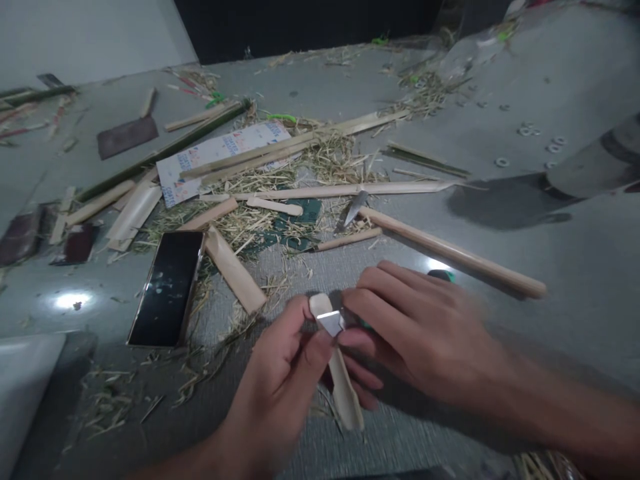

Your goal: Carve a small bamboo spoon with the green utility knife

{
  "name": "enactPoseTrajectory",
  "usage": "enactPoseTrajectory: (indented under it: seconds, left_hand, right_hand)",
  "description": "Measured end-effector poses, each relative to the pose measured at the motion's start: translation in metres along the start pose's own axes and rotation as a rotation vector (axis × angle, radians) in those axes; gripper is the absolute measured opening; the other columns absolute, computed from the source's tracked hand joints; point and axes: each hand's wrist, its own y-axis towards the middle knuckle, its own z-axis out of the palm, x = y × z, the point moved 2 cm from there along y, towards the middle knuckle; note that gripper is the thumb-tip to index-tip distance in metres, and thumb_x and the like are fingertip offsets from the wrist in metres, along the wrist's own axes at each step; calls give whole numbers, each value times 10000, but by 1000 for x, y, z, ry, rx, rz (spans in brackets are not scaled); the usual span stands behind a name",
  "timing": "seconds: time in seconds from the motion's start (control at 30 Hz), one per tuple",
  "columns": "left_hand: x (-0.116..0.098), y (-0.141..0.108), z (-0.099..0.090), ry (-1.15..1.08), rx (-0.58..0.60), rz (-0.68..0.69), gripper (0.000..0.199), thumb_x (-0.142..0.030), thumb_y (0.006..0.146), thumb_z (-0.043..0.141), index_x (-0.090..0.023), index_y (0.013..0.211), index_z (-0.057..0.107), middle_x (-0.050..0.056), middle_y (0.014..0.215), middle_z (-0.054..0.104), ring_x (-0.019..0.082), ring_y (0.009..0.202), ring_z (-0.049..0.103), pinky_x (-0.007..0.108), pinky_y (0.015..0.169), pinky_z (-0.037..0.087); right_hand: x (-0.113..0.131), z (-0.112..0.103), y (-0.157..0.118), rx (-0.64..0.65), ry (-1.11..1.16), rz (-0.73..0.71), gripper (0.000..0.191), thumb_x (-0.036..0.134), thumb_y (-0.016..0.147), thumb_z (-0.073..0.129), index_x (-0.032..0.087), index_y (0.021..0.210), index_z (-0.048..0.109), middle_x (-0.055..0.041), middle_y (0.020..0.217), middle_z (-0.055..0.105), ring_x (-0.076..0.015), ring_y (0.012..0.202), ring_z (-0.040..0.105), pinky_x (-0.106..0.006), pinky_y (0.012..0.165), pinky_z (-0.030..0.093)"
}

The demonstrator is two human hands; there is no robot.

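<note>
At the lower middle, my left hand (287,373) is closed round a pale carved piece of bamboo (344,393), which slants down toward me with a hollowed lower end. A knife (331,323) is held in my right hand (415,327), its short bright blade lying across the piece near the upper end. Most of the knife's handle is hidden by my fingers; a bit of green shows. My left thumb presses close to the blade.
Bamboo shavings (345,153) and strips spread across the middle. A hammer (455,250) lies right of them, a phone (167,290) to the left. Sandpaper (127,137) is at the back left, small metal rings (502,162) and a dark cylinder (595,160) at the right.
</note>
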Motion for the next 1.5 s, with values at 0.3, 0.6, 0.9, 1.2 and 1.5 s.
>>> enactPoseTrajectory:
  seconds: [0.3,0.6,0.9,1.2,1.5]
  left_hand:
    - [3,2,0,-106,54,-36,330,-516,1090,564,-208,1203,528,58,786,813,226,676,817,253,558,617]
    - [3,2,-3,-109,64,-33,329,-499,1082,586,-213,1228,515,52,790,812,219,635,806,239,527,600]
    - [4,5,-3,-188,139,-44,300,-477,1084,582,-237,1241,497,29,786,813,168,478,741,209,499,589]
    - [0,6,-8,-30,-72,-25,272,-476,1078,588,-216,1031,521,4,661,763,134,462,680,190,471,555]
    - [0,4,-7,27,-67,-20,313,-527,1087,543,-226,1001,527,-53,524,646,70,373,506,125,420,418]
  right_hand:
    - [-1,-5,1,-29,-54,-3,464,468,1132,458,156,893,704,-49,829,624,-201,745,496,-341,636,355]
    - [-3,-7,2,-42,-104,-16,470,455,1138,453,163,889,724,-52,823,637,-200,740,500,-337,650,347]
    - [-4,-8,1,-46,-121,-18,458,460,1140,452,169,908,719,-51,826,661,-193,731,554,-331,639,373]
    - [-19,-14,-3,119,345,225,402,391,1156,435,199,854,619,28,675,618,-107,558,522,-274,542,341]
    - [-8,-14,1,303,772,510,446,416,1137,476,217,749,568,72,599,602,-78,528,573,-218,514,435]
